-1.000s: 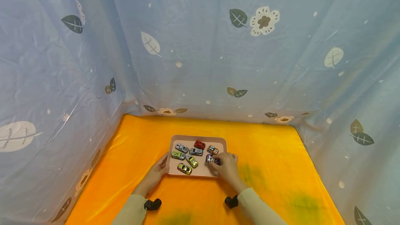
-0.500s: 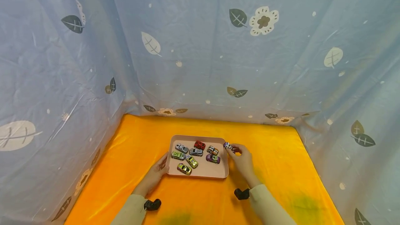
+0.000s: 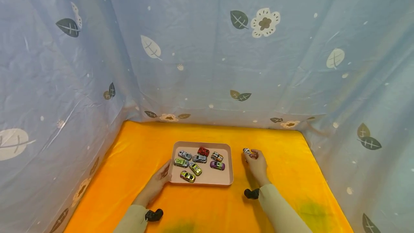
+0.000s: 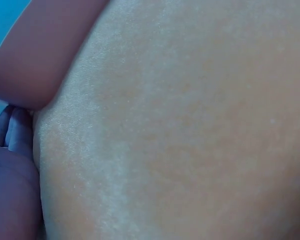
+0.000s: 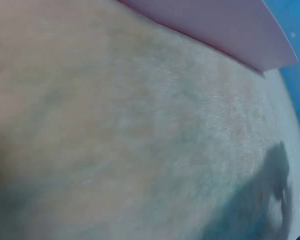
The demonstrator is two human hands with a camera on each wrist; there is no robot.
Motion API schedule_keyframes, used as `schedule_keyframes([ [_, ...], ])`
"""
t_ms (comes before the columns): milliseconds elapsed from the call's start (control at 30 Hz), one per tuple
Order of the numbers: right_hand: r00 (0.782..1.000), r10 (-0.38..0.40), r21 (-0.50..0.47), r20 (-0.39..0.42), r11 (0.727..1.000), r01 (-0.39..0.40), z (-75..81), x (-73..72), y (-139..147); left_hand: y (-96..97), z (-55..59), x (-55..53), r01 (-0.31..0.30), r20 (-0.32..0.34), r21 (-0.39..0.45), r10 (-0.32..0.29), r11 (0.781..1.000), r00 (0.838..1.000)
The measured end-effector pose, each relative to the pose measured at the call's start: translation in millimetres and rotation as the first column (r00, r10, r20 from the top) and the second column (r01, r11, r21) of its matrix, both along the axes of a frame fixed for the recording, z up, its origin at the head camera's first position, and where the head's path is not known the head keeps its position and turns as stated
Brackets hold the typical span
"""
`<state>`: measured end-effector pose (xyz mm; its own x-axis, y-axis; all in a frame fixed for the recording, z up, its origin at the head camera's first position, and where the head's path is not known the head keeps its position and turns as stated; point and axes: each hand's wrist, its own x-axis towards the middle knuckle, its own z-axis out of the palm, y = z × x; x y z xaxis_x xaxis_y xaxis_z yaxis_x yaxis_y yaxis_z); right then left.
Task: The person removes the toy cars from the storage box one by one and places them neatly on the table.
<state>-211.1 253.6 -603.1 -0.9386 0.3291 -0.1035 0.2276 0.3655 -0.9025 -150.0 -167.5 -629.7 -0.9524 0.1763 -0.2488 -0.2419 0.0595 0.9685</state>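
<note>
Right hand (image 3: 258,166) is pinching white toy car (image 3: 247,150) between fingers; left hand (image 3: 157,181), fingers extended, is touching tray (image 3: 223,176).
Car's likely light, stiff, slick; sides are offering grip.

Pale blue curtains (image 3: 194,28) printed with leaves (image 3: 239,19) and white flowers (image 3: 272,16) hang on the left, ahead and on the right. A yellow-orange cloth (image 3: 275,141) with greenish patches (image 3: 312,209) lies flat between them, its sheen catching the light
</note>
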Motion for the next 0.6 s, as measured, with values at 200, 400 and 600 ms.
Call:
schedule_keyframes([
  [200, 0.999, -0.021, 0.030, 0.049, 0.999, 0.019, -12.7, -8.6, 2, 0.9, -0.8, 0.7, -0.008, 0.004, 0.023, 0.008, 1.000, 1.000],
  [400, 0.997, -0.059, 0.130, 0.041, 0.990, 0.054, -26.3, -13.8, -1, 1.0, -3.4, 2.2, -0.008, 0.008, 0.043, 0.008, 0.999, 1.000],
  [600, 0.995, -0.095, 0.145, 0.000, 0.985, 0.094, -27.0, -15.5, -7, 0.0, -3.9, 1.0, 0.004, -0.016, 0.053, -0.003, 0.999, 1.000],
])
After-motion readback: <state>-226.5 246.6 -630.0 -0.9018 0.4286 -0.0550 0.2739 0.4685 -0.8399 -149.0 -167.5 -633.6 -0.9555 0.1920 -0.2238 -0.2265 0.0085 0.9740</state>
